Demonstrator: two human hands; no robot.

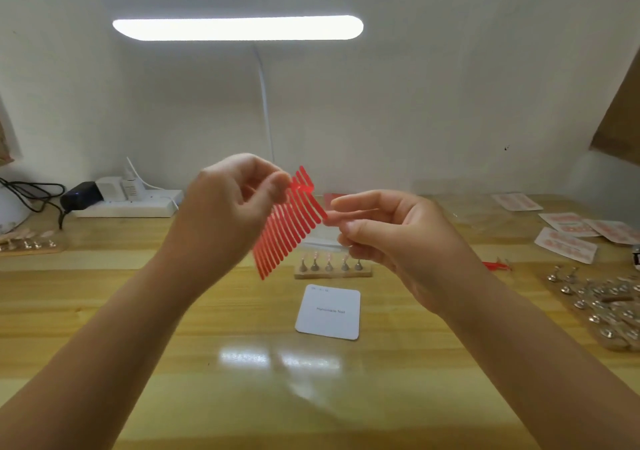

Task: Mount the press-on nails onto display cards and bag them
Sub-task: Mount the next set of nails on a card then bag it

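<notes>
**Red strip sheet held up over desk, both hands on it**

Left hand (228,204) raised above the wooden table (138,311), thumb and fingers pinching the top edge of a red sheet of adhesive strips (287,228). Sheet hangs tilted, strips running from 1 o'clock down to 7 o'clock. Right hand (391,238) at 3 o'clock of the sheet, fingers curled, fingertips pinching one strip end at the sheet's right edge.

Below the hands, white display card (328,312) lies flat on table, printed text too small to read reliably. Just beyond it at 12 o'clock, small wooden stand (333,269) w/ five nails upright on pegs.

At 3 o'clock: loose metal nail holders (602,304). At 2 o'clock: sticker sheets (571,231). At 10 o'clock: power strip (128,207) w/ plugs. Lamp bar (238,27) lit overhead.
</notes>
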